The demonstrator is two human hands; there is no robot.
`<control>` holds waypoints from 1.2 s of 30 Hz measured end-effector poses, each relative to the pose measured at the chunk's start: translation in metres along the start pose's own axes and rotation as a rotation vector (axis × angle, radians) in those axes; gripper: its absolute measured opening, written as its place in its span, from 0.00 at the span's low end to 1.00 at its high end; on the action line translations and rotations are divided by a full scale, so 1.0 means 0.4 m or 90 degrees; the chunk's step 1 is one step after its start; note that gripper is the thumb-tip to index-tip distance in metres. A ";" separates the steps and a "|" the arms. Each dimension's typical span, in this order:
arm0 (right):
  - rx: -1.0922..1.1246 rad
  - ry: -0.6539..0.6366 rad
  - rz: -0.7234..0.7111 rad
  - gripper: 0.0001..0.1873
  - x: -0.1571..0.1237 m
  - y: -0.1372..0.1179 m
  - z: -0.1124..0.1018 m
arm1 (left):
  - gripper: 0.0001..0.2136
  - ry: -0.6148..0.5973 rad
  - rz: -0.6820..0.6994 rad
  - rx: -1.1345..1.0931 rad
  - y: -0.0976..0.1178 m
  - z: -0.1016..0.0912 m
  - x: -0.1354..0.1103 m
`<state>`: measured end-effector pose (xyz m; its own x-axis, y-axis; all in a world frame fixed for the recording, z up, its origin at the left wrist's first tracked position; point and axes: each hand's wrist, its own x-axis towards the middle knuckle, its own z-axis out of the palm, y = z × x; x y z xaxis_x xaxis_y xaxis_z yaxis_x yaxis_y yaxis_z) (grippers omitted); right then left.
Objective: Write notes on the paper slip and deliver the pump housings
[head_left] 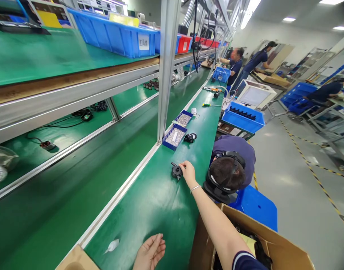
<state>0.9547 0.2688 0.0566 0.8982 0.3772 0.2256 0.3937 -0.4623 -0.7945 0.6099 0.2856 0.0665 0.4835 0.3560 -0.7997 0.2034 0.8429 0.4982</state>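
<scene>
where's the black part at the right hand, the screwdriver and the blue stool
Black part [176, 171]: head view, on its round body.
Screwdriver [206, 105]: head view, on its handle.
Blue stool [254, 212]: head view, on its seat.

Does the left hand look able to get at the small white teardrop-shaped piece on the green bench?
Likely yes: the left hand looks close to the white piece, and no object shows between them, only green bench surface.

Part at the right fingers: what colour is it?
The part is black; it shows best in the head view.
</scene>
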 end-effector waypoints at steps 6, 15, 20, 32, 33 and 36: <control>-0.037 -0.053 -0.130 0.13 -0.037 0.004 -0.029 | 0.20 0.000 0.008 -0.007 -0.008 0.009 0.015; -0.015 -0.068 -0.189 0.17 -0.059 -0.035 -0.099 | 0.20 -0.005 0.053 0.005 0.013 0.069 0.004; 0.043 -0.070 -0.170 0.18 -0.186 -0.146 -0.170 | 0.16 -0.032 0.071 0.004 0.059 0.100 -0.009; 0.397 -0.418 0.146 0.13 -0.417 -0.200 -0.158 | 0.16 -0.152 0.113 0.027 0.138 0.176 -0.049; 0.381 -0.414 0.137 0.13 -0.416 -0.198 -0.151 | 0.16 -0.147 0.115 0.023 0.137 0.175 -0.048; 0.328 -0.394 0.096 0.13 -0.398 -0.197 -0.133 | 0.15 -0.120 0.120 0.004 0.133 0.168 -0.036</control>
<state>0.7911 0.2024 0.1132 0.6050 0.7844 -0.1367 0.0028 -0.1738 -0.9848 0.6710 0.2980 0.1272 0.6638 0.4247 -0.6156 0.0994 0.7657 0.6355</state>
